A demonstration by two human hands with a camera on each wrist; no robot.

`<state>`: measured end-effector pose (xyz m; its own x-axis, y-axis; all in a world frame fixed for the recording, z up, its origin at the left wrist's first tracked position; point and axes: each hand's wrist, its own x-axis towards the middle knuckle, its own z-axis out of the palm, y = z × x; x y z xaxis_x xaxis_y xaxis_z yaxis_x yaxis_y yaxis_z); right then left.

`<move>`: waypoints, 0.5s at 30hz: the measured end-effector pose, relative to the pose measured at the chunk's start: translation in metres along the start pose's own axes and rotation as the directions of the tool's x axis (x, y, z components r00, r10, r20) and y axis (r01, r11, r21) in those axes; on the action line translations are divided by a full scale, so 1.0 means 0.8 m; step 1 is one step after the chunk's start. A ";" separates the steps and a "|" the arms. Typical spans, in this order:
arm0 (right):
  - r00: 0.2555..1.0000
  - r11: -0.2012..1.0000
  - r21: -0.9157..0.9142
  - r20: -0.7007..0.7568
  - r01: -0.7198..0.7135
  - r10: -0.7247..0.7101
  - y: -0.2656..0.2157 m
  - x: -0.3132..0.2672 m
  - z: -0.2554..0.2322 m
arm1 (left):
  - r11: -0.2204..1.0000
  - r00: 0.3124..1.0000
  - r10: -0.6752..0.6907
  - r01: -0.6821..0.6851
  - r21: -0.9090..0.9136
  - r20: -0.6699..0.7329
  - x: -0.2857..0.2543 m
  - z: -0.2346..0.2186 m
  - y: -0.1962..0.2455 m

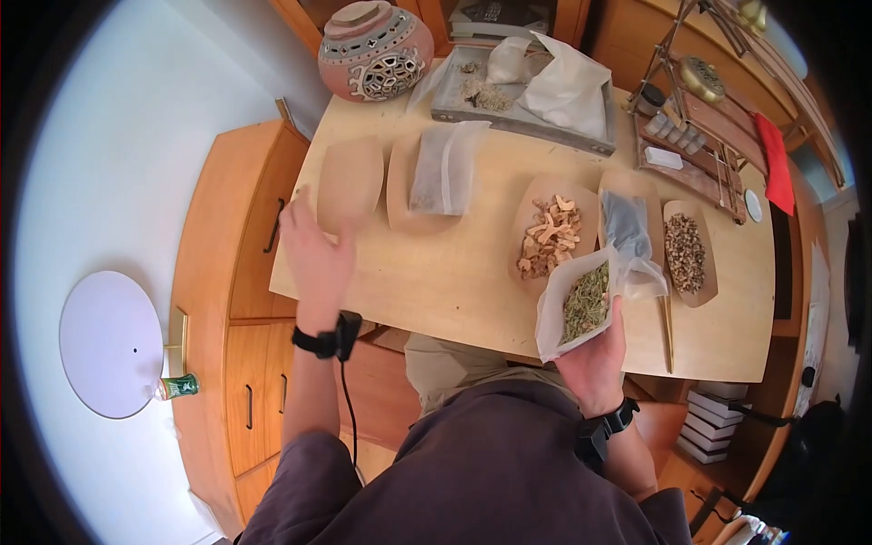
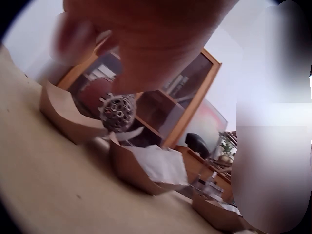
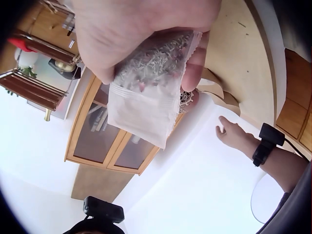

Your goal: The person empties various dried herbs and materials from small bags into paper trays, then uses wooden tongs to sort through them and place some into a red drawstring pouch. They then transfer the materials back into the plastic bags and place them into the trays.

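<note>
My right hand (image 1: 595, 363) grips a small sachet (image 1: 586, 304) of dried green herbs with reddish bits, clear on one face and white on the other. In the right wrist view the thumb and fingers close round the sachet's (image 3: 151, 73) filled part, and its pale end sticks out. At the left, my left hand (image 1: 318, 259) hovers with loose fingers, holding nothing, by a brown paper tray (image 1: 351, 182) with nothing in it. Beside that, a second paper tray (image 1: 400, 195) bears a translucent white bag (image 1: 447, 168). The left wrist view shows the left hand (image 2: 151, 44) above the tabletop.
Paper trays at right hold pale chopped root pieces (image 1: 549, 234), a dark-filled bag (image 1: 627, 222) and small brown bits (image 1: 686, 250). A thin stick (image 1: 670, 336) lies nearby. Behind stand a pierced clay pot (image 1: 377, 54), a grey tray (image 1: 445, 113) and a wooden rack (image 1: 695, 173).
</note>
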<state>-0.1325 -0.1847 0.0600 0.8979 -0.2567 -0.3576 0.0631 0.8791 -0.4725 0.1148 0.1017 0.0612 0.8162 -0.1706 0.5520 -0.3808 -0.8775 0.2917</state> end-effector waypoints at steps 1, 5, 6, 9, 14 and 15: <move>1.000 1.000 -0.013 -0.016 0.005 -0.005 0.001 0.001 -0.003 | 0.995 0.996 -0.085 0.085 0.055 0.004 0.004 0.008 -0.018; 1.000 0.990 -0.139 -0.016 -0.002 0.000 -0.002 -0.001 -0.004 | 0.903 0.837 -0.403 0.430 0.009 0.371 0.022 0.004 -0.038; 1.000 0.988 -0.154 0.014 0.001 0.001 -0.003 -0.001 -0.004 | 0.906 0.841 -0.393 0.423 0.000 0.372 0.022 0.008 -0.049; 0.998 0.982 -0.189 0.052 -0.006 0.016 -0.006 -0.001 0.000 | 0.848 0.818 -0.421 0.508 -0.150 0.392 0.011 0.026 -0.079; 0.987 0.982 -0.185 0.151 -0.031 0.059 -0.015 0.004 0.019 | 0.230 0.681 -0.545 0.683 -0.694 0.490 -0.011 0.001 -0.071; 0.988 0.979 -0.202 0.149 -0.020 0.050 -0.018 0.006 0.025 | 0.192 0.703 -0.525 0.647 -0.738 0.479 -0.018 -0.007 -0.066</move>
<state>-0.1202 -0.1904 0.0807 0.9548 -0.1494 -0.2571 -0.0438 0.7846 -0.6185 0.1209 0.1529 0.0423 0.9822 0.1258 -0.1394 0.1338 0.0517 0.9897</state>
